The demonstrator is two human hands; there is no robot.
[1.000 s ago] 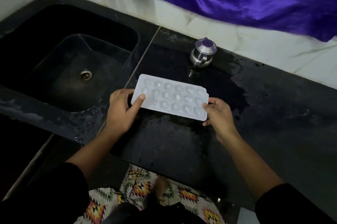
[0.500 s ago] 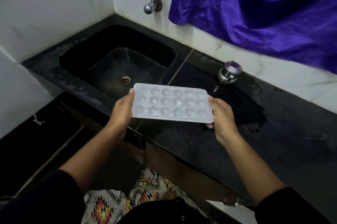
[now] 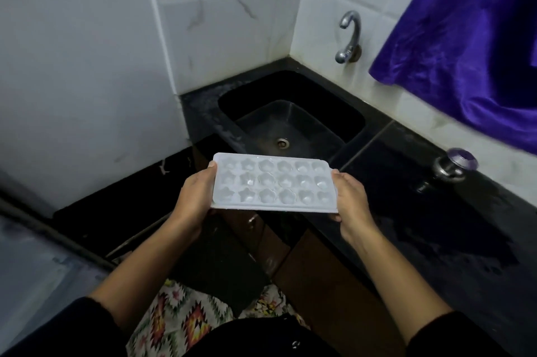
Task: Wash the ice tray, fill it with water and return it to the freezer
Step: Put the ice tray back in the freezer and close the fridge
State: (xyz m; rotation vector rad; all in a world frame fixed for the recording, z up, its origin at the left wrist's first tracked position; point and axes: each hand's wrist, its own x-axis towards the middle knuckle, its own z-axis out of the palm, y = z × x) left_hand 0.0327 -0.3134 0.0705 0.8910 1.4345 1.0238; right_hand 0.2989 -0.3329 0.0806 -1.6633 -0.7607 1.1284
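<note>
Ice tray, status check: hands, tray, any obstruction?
Hands: left hand and right hand grip the short ends. Tray: white plastic ice tray roughly level, in air before black sink. Nothing else touches it; freezer not in view.

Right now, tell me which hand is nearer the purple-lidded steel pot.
Right. The right hand holds the ice tray's end nearest the pot; the left hand holds the opposite end.

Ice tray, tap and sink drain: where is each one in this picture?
Ice tray (image 3: 273, 182), head view, on its middle row of moulds.
Tap (image 3: 355, 37), head view, on its curved spout.
Sink drain (image 3: 282, 143), head view, on its metal ring.
</note>
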